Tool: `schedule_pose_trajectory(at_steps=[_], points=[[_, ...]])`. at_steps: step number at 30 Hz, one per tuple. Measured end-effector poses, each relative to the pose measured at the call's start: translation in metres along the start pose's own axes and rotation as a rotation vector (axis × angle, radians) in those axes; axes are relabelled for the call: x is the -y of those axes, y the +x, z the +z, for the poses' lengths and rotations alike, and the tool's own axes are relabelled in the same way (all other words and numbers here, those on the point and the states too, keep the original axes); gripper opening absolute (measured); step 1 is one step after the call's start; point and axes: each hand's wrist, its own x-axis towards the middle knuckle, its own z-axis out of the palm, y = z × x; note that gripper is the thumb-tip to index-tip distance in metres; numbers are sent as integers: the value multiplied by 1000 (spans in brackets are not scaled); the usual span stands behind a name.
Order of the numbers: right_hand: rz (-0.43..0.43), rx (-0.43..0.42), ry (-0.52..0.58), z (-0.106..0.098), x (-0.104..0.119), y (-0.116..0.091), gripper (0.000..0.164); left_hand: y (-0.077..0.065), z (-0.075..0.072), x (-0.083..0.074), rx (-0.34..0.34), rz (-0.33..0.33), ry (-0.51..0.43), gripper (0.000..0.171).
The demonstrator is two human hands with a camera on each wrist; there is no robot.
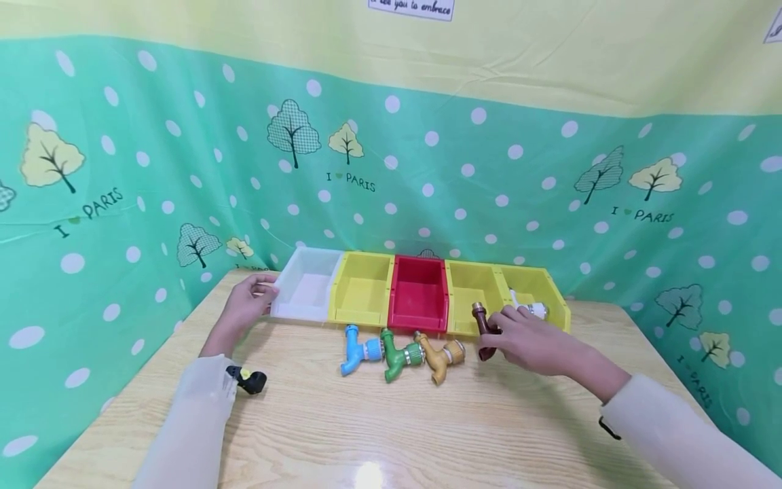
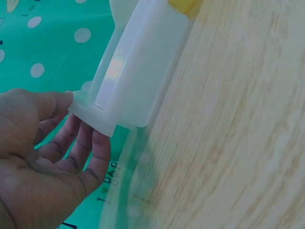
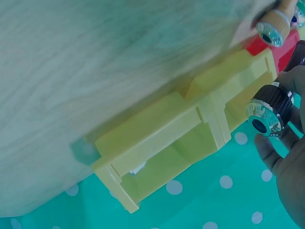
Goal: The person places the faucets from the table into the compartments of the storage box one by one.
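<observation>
My left hand (image 1: pixel 246 302) pinches the side edge of the translucent white bin (image 1: pixel 307 288) at the left end of a row of bins. In the left wrist view the thumb is on top of the bin's corner (image 2: pixel 90 112) and the fingers are beneath it. My right hand (image 1: pixel 537 343) grips a dark brown tap (image 1: pixel 482 326) in front of the right-hand yellow bins. The right wrist view shows that tap's ribbed handle (image 3: pixel 272 107) between the fingers. A white tap (image 1: pixel 537 310) lies in the rightmost yellow bin (image 1: pixel 552 288), partly hidden behind my hand.
Blue (image 1: pixel 354 350), green (image 1: pixel 397 356) and tan (image 1: pixel 438 356) taps lie side by side on the wooden table (image 1: pixel 318 428). A red bin (image 1: pixel 420 292) stands between yellow bins. A patterned curtain (image 1: pixel 421 170) hangs behind and beside the table.
</observation>
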Motion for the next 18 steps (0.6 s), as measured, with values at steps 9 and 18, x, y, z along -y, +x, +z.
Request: schedule_pose_trajectory(at_steps=[9, 18], points=[[16, -66, 32, 0, -14, 14, 38, -1, 0, 1, 2, 0, 3, 43], [67, -69, 35, 6, -27, 28, 38, -1, 0, 1, -4, 10, 5, 42]])
